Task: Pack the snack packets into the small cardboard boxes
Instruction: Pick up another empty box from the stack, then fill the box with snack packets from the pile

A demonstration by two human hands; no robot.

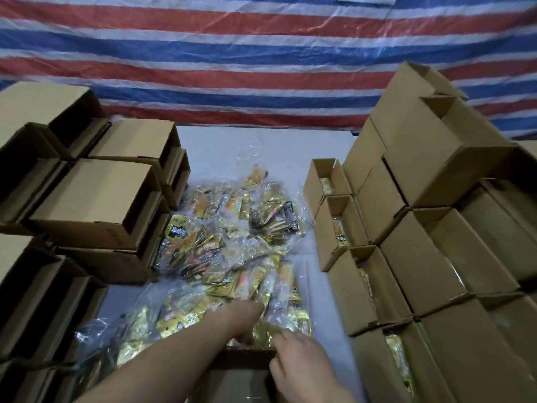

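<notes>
While reaching from the head view into the heap of snack packets [232, 242] on the white tabletop [255, 146], left hand [247, 321] buried fingers-down among the wrappers, grip impossible to tell, and right hand [302, 365] pinching a clear-wrapped bundle [279, 312] just above the open box [241, 362]. Likely to snag or spill on slippery film, missing the box mouth. Flanked by stacked empty boxes [96, 196] and filled boxes [343, 228], beneath a striped tarpaulin [261, 53].

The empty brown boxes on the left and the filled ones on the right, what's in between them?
In the head view, a heap of gold snack packets in clear bags lies on the white table between the left stack of boxes and the right row of boxes.
</notes>
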